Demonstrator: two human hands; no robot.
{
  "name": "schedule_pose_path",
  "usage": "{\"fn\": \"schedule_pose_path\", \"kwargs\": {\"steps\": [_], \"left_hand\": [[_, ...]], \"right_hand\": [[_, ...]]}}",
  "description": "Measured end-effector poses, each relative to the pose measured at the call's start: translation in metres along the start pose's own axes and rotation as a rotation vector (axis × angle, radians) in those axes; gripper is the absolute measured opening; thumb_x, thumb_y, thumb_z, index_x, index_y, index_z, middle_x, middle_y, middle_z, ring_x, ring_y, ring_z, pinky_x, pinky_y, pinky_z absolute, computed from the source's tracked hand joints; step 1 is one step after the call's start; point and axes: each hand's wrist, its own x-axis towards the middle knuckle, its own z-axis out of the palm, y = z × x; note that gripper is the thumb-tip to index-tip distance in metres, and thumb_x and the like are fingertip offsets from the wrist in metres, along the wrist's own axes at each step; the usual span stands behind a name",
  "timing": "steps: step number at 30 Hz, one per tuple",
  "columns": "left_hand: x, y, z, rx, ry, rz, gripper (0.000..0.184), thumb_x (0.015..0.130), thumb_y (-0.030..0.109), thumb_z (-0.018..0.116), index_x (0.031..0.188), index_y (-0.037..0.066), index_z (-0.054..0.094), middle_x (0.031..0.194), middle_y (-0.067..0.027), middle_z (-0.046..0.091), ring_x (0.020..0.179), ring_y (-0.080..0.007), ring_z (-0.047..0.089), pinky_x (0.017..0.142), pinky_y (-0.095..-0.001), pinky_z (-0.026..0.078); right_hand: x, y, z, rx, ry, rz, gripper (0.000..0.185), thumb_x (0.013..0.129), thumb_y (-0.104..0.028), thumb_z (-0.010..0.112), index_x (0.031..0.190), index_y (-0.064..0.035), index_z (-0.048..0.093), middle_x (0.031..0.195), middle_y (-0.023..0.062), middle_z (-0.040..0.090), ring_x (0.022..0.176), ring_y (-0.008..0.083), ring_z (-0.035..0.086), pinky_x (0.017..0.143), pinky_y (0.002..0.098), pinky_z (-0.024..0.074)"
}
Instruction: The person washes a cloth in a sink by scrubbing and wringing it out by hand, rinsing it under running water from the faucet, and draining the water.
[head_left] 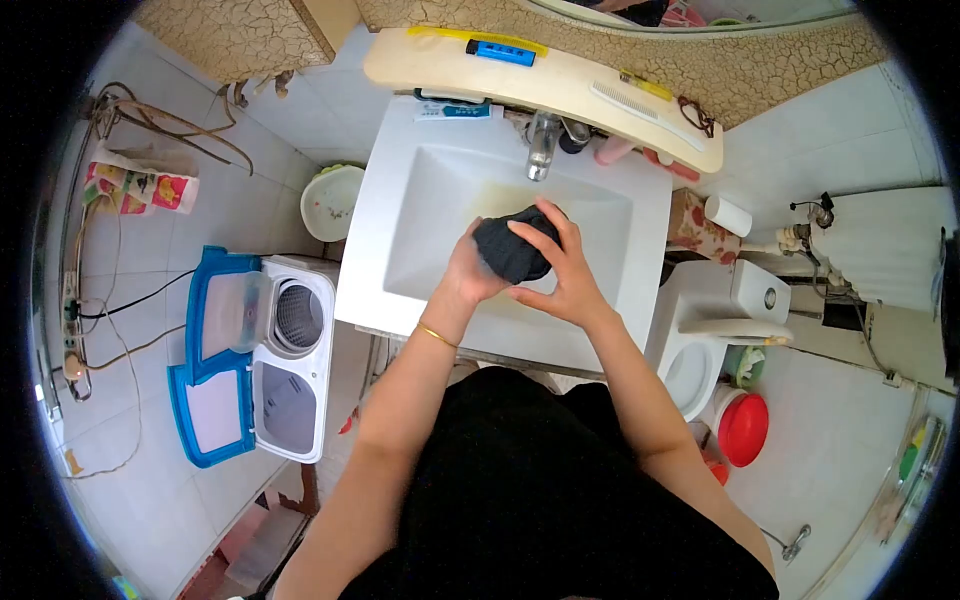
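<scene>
Charcoal cloth bundle (508, 256) sits btwn both hands, over the sink (372, 250), as I see it on my remote feed. L hand (466, 268) cups it from one side; R hand (562, 268) spans the other, fingers bent over the top, thumb by the lower edge. So both are closed loosely round it, prob. b/c soft wadded fabric keeps its shape better btwn two palms. How hard they squeeze, can't tell. It's held over the bowl, I'd guess, so any drips land there; faucet (541, 145) is just beyond, no stream visible. Back ledge (565, 85) has the comb (620, 102) & blue packet (502, 53) up off the wet area, which I take to be the point. Gold bangle (438, 336) sits on the L wrist, apart from the cloth. Twin-tub washer (322, 372) stands near the sink, lids swung open, prob. for quick access to the tubs.
</scene>
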Motion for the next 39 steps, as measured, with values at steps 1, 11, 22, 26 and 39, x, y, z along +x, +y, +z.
{"fn": "schedule_pose_path", "kwargs": {"steps": [1, 11, 22, 26, 39], "left_hand": [[0.004, 0.002, -0.006, -0.039, -0.102, -0.044, 0.048, 0.101, 0.033, 0.025, 0.125, 0.001, 0.050, 0.128, -0.0179, 0.054, 0.115, -0.0341, 0.055, 0.102, -0.0517, 0.043], [0.004, -0.009, 0.044, 0.204, 0.215, -0.024, 0.028, 0.096, 0.030, 0.040, 0.098, 0.009, 0.059, 0.092, -0.0056, 0.066, 0.084, -0.0208, 0.063, 0.076, -0.0375, 0.054], [0.018, -0.038, 0.063, 0.779, 0.485, 0.591, 0.031, 0.091, 0.032, 0.052, 0.084, 0.003, 0.058, 0.075, -0.0044, 0.058, 0.064, -0.0161, 0.056, 0.060, -0.0326, 0.047], [0.009, -0.038, 0.070, 1.161, 0.375, 0.768, 0.037, 0.091, 0.030, 0.051, 0.072, -0.001, 0.058, 0.062, -0.0085, 0.055, 0.057, -0.0198, 0.052, 0.057, -0.0362, 0.044], [0.006, -0.022, 0.088, 2.155, -0.013, 1.172, 0.025, 0.084, 0.018, 0.058, 0.071, -0.003, 0.059, 0.070, -0.0216, 0.059, 0.064, -0.0410, 0.058, 0.059, -0.0466, 0.047]], "right_hand": [[-0.001, 0.005, 0.002, -0.009, -0.010, -0.014, 0.070, 0.068, -0.031, 0.083, 0.129, -0.0171, 0.053, 0.137, 0.0158, 0.036, 0.123, 0.0359, 0.040, 0.104, 0.0458, 0.0372], [0.008, 0.019, 0.019, 0.247, 0.326, 0.138, 0.043, 0.067, -0.029, 0.085, 0.083, -0.0053, 0.052, 0.081, 0.0041, 0.046, 0.080, 0.0181, 0.047, 0.072, 0.0300, 0.0395], [0.024, 0.001, 0.027, 0.799, 0.611, 0.575, 0.035, 0.090, -0.034, 0.065, 0.070, -0.0060, 0.055, 0.068, -0.0026, 0.049, 0.064, 0.0080, 0.044, 0.059, 0.0241, 0.0366], [0.031, -0.002, 0.029, 1.098, 0.702, 0.751, 0.031, 0.089, -0.033, 0.065, 0.077, -0.0058, 0.059, 0.073, 0.0001, 0.057, 0.065, 0.0109, 0.052, 0.061, 0.0263, 0.0424], [0.033, 0.007, 0.028, 1.351, 0.336, 1.006, 0.025, 0.098, -0.033, 0.043, 0.103, -0.0114, 0.054, 0.081, 0.0017, 0.060, 0.067, 0.0151, 0.059, 0.053, 0.0300, 0.0470]]}}
